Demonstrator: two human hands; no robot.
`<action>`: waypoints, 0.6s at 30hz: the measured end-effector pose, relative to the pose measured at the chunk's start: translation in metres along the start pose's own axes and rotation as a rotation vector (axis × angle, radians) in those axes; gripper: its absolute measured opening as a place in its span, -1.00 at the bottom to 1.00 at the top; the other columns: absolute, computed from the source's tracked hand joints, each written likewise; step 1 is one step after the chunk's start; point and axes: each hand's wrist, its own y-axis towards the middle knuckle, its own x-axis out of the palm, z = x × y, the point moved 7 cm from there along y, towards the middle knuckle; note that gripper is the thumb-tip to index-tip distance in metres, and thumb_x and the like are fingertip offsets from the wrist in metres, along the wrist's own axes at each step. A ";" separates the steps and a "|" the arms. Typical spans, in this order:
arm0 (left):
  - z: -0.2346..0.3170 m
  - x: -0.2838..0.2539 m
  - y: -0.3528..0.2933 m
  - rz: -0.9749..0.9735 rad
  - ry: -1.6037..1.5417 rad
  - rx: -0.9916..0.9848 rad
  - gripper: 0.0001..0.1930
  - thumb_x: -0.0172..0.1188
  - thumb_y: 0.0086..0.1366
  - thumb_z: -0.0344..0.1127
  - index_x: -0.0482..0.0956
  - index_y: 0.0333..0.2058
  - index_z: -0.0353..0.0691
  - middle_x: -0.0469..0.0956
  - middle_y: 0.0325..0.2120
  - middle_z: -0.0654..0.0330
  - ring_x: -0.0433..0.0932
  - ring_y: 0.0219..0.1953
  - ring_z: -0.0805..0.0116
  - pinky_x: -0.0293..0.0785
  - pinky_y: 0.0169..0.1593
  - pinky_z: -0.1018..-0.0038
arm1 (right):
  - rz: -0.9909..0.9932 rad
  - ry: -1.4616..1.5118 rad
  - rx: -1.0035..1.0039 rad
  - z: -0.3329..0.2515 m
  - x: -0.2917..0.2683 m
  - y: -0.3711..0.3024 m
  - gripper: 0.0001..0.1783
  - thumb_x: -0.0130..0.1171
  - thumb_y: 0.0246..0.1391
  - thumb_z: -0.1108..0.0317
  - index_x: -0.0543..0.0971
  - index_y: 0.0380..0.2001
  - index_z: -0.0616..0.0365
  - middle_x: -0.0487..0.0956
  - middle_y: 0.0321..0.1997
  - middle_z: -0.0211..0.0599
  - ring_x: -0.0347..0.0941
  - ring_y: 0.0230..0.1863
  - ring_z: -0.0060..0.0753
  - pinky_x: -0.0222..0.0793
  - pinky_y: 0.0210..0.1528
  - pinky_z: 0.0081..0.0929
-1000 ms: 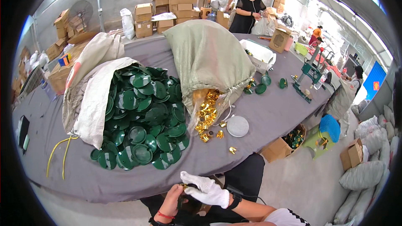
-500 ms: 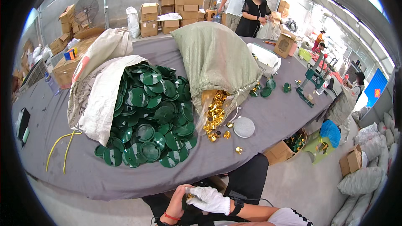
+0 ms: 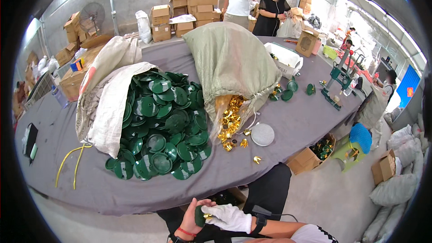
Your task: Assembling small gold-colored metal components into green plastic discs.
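Low in front, over my lap, my left hand, bare with a red wristband, is closed round a dark green disc. My right hand, in a white glove, pinches a small shiny gold piece against the disc's face. Whether the two parts are joined I cannot tell. On the table beyond, a heap of green discs spills from a whitish woven sack. Gold pieces pour from the mouth of a pale green woven sack.
A round grey object lies beside the gold pieces on the grey-covered table. A green hand press and a white box stand toward the right. An open carton sits on the floor. Two people stand behind the table.
The green disc now shows in my left hand, and the gloved fingers have shifted, exposing the gold piece. Behind the table, the person in white has straightened and moved left.
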 end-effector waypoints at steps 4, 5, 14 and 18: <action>-0.001 0.005 0.001 0.079 0.206 0.077 -0.34 -0.27 0.44 0.21 0.39 0.03 -0.37 0.48 0.00 0.00 0.43 0.09 0.17 0.30 0.23 0.26 | 0.044 -0.001 -0.100 -0.005 -0.002 -0.001 -0.59 0.07 0.21 0.11 0.47 0.07 0.01 0.60 -0.22 -0.07 0.55 -0.27 0.06 0.49 -0.24 -0.13; 0.003 0.008 -0.001 0.113 0.289 0.135 -0.34 -0.29 0.45 0.21 0.39 0.03 -0.37 0.47 0.00 0.01 0.42 0.10 0.19 0.29 0.23 0.27 | 0.006 -0.034 -0.011 -0.004 -0.001 -0.002 -0.60 0.06 0.22 0.10 0.48 0.06 0.03 0.59 -0.21 -0.05 0.55 -0.27 0.07 0.49 -0.24 -0.14; 0.005 0.019 -0.018 0.016 0.961 0.673 -0.43 -0.24 0.46 0.08 0.25 0.14 -0.33 0.36 0.07 0.06 0.31 0.16 0.25 0.11 0.28 0.33 | -0.099 1.320 0.681 0.029 0.052 -0.025 -0.76 0.05 0.29 0.20 0.56 -0.19 0.13 0.57 -0.47 -0.38 0.51 -0.48 -0.48 0.42 -0.42 -0.53; 0.000 0.012 -0.018 -0.042 1.092 0.624 -0.43 -0.19 0.44 -0.01 0.19 0.19 -0.39 0.29 0.12 0.00 0.25 0.21 0.18 0.07 0.31 0.31 | -0.192 1.504 0.828 0.020 0.047 -0.024 -0.82 0.06 0.28 0.26 0.50 -0.36 0.09 0.43 -0.58 -0.53 0.33 -0.58 -0.59 0.26 -0.53 -0.58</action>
